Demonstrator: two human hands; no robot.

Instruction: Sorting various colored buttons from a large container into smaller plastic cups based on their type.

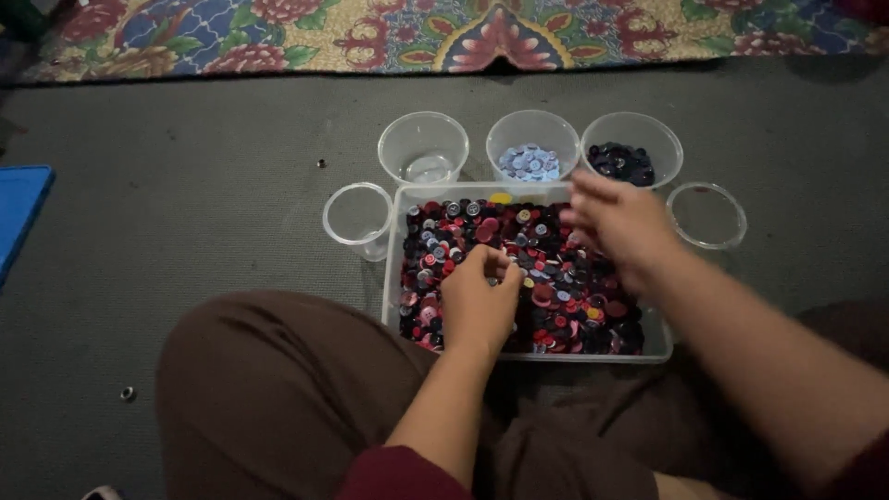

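**Inspector:** Head view, the only one. Where do the buttons sit?

**Assistant:** The buttons (546,278) fill a clear shallow tray (394,278) on the grey floor (204,213), just in front of the person's knees. They are mixed red, dark and pale. Five clear cups ring the tray: an empty cup (422,146) at the back left, a cup of pale blue buttons (532,159) in the middle, a cup of dark buttons (630,159) at the back right, and two side cups (357,218) (707,215) that look empty.

**Inspector:** The hands?

**Assistant:** The left hand (479,301) rests on the pile, fingers curled and drawn together at the tips, apparently pinching a button; I cannot make out which one. The right hand (619,222) hovers over the tray's far right corner, near the dark cup, fingers loosely spread; it is blurred, so I cannot tell whether it holds anything.

**Inspector:** Handling?

**Assistant:** In my judgement: light, stiff, smooth discs, not fragile, but slippery and apt to slide within the heap. Best taken singly by the rim between thumb and fingertip. The cups look light and easily tipped.
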